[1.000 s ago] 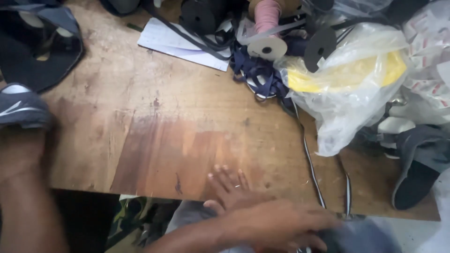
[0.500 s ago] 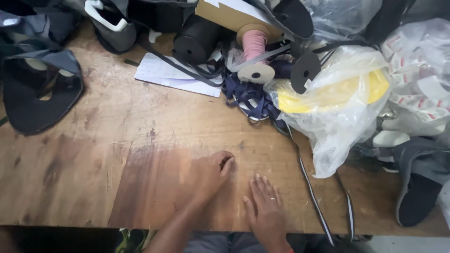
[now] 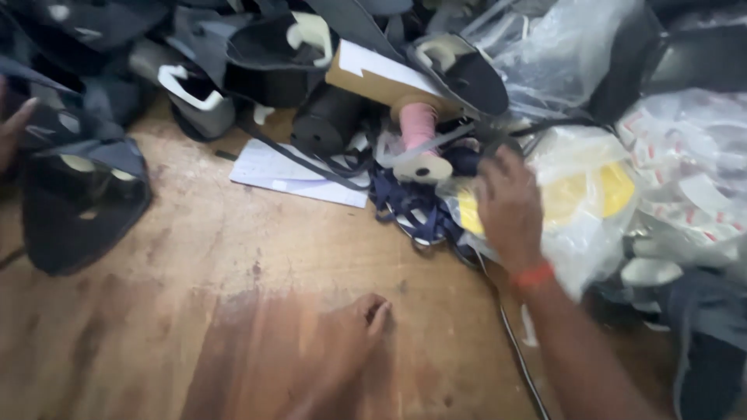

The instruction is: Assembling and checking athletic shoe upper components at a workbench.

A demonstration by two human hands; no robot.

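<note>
My right hand (image 3: 510, 206), with a red band at the wrist, reaches forward and lies on a clear plastic bag (image 3: 591, 225) with something yellow inside. Its fingers are spread near a black strap and the base of a pink thread spool (image 3: 420, 128), gripping nothing that I can see. My left hand (image 3: 346, 342) rests palm down on the bare wooden table (image 3: 194, 257), fingers loosely bent, holding nothing. A tangle of dark blue straps (image 3: 412, 206) lies just left of my right hand.
Dark shoe uppers (image 3: 78, 210) pile along the left and back. A white paper sheet (image 3: 288, 175), a black roll (image 3: 327, 120) and a cardboard piece (image 3: 373, 78) sit behind. More plastic bags (image 3: 685, 179) crowd the right. Another person's fingers (image 3: 12, 128) show at the far left.
My right hand has left the table's front edge and moved up and right onto the plastic bag. My left hand stayed on the wood. The view has moved closer to the pile.
</note>
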